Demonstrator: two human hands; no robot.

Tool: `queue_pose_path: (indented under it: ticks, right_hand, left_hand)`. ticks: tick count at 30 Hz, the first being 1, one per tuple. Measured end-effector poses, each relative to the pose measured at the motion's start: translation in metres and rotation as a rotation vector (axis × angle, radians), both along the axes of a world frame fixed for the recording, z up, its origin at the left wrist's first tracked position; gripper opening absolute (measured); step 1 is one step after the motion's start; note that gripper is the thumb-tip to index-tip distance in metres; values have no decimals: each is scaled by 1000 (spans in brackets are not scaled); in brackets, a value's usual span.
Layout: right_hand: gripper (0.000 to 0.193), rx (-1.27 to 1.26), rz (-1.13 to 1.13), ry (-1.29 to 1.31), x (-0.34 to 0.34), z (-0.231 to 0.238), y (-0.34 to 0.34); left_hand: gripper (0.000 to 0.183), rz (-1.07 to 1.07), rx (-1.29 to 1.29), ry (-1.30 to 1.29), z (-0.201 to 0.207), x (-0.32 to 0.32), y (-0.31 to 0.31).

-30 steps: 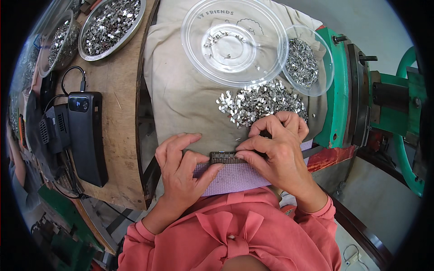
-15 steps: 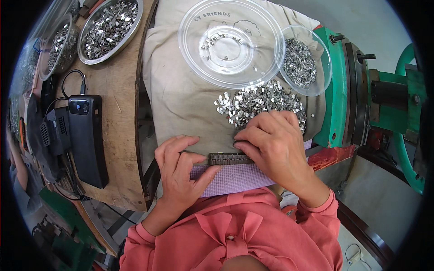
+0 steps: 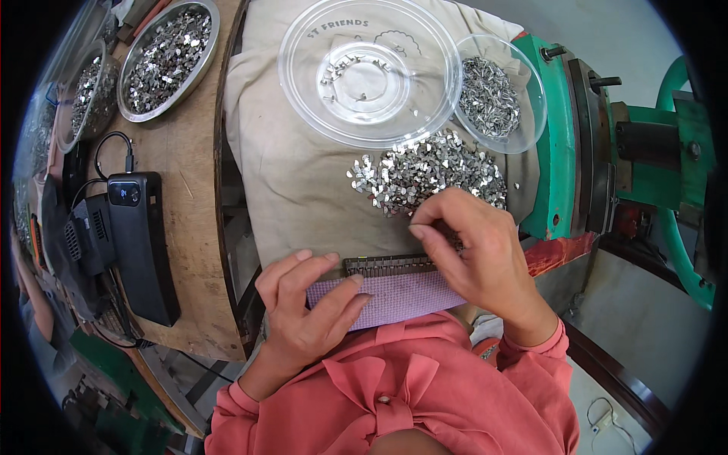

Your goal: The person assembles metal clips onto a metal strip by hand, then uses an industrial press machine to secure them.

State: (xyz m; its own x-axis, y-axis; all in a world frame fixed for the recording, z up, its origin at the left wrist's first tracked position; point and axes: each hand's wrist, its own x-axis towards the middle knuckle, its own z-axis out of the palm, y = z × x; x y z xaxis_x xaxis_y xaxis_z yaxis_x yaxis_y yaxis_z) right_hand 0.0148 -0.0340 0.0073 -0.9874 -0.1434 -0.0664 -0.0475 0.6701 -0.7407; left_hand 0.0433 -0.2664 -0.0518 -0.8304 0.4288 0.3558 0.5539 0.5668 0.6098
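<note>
head | 1 bar (image 3: 388,265) | 1 heap (image 3: 428,173) | left hand (image 3: 303,307): spread grip | right hand (image 3: 485,254): narrow grip

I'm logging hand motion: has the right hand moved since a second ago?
Yes: judged against the green machine, the right hand has moved rightward and slightly forward.

One wide fisheye cam on the wearer's head, aimed down over the pink top (image 3: 303,409). Sits pretty close above the left hand (image 3: 302,312) and right hand (image 3: 489,254).

Bare wooden tabletop (image 3: 196,265) at left, pale floor (image 3: 584,393) lower right.
</note>
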Motion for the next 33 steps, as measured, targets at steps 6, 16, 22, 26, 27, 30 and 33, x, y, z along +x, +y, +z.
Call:
queue_pose_path:
  ticks: [6, 16, 22, 26, 27, 30, 33]
  right_hand:
    - [10, -155, -123, -38, 14, -8, 9]
    - [11, -344, -215, -94, 21, -16, 9]
    - [15, -286, -131, -63, 19, -16, 12]
    - [8, -435, -297, -177, 25, -15, 8]
    - [8, -378, -265, -185, 24, -11, 8]
    - [8, -255, -176, -151, 22, -9, 9]
    - [8, -166, -85, -68, 23, -12, 7]
  left_hand:
    - [32, -74, -165, 105, -1, 0, 4]
    - [32, -88, -191, 159, 1, -1, 3]
    - [33, 43, -71, 32, 0, -6, -3]
    - [32, 72, -26, -105, 2, -10, -5]
    - [32, 73, -27, -106, 1, -9, -5]
    - [33, 64, -46, -55, -1, -6, -6]
    - [31, -35, -143, 107, 1, -2, -1]
